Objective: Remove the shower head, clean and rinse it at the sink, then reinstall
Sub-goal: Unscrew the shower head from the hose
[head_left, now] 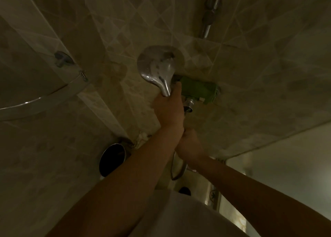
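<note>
The chrome shower head (155,64) is up against the tiled wall, its back toward me. My left hand (170,107) grips its handle just below the head, beside a green wall holder (198,91). A chrome hose nut (189,105) shows right of that hand, under the holder. Lower down, my right hand (189,143) curls around what looks like the metal hose (177,168), which loops below it. The handle's lower end is hidden by my left hand.
A chrome riser pipe (213,9) runs up the wall at top right. A curved glass shelf with a chrome rim (35,102) juts out at the left. A dark round metal vessel (112,159) sits in the corner below. The light is dim.
</note>
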Available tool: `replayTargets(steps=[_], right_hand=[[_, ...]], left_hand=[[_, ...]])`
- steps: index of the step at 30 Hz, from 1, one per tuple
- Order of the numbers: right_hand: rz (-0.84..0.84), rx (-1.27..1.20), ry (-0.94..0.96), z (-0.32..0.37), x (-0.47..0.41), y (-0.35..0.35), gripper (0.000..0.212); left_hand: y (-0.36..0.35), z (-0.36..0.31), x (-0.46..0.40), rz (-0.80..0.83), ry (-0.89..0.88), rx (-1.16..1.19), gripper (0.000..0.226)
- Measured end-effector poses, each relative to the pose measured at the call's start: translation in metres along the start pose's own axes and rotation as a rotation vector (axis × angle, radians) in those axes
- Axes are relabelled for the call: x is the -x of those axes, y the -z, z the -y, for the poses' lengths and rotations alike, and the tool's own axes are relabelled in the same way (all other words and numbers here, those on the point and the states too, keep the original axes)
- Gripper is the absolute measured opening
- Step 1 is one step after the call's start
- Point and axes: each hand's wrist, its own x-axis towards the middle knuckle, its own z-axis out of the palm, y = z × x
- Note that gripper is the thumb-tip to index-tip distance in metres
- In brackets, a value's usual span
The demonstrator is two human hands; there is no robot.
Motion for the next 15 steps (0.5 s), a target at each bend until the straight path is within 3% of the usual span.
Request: replayTargets(steps=[2, 4, 7, 9, 11, 12, 15], right_hand=[[0.046, -0.116, -0.094, 0.007, -0.002, 0.000, 0.039], [0.138, -0.218, -0.183, 0.011, -0.004, 0.004, 0.034], [0.466, -0.286, -0.257, 0.010, -0.003, 0.010, 0.042], [0.697, -0.345, -0.306, 0.009, 0.000, 0.014, 0.047], [0.760, -0.372, -0.305, 0.008, 0.002, 0.014, 0.048], [0.711, -0.388, -0.310, 0.008, 0.002, 0.013, 0.047], [0.323, -0.365, -0.296, 0.005, -0.004, 0.009, 0.037]], left_hand=[[0.009, -0.006, -0.011, 0.218, 0.207, 0.088, 0.040], [0.023, -0.012, -0.024, 0.548, 0.373, 0.222, 0.039], [0.042, -0.018, -0.032, 0.982, 0.379, 0.454, 0.027], [0.046, -0.021, -0.029, 1.181, 0.393, 0.547, 0.028], [0.043, -0.024, -0.026, 1.192, 0.422, 0.532, 0.034], [0.040, -0.025, -0.026, 1.124, 0.427, 0.473, 0.036], [0.027, -0.022, -0.022, 0.620, 0.399, 0.205, 0.032]])
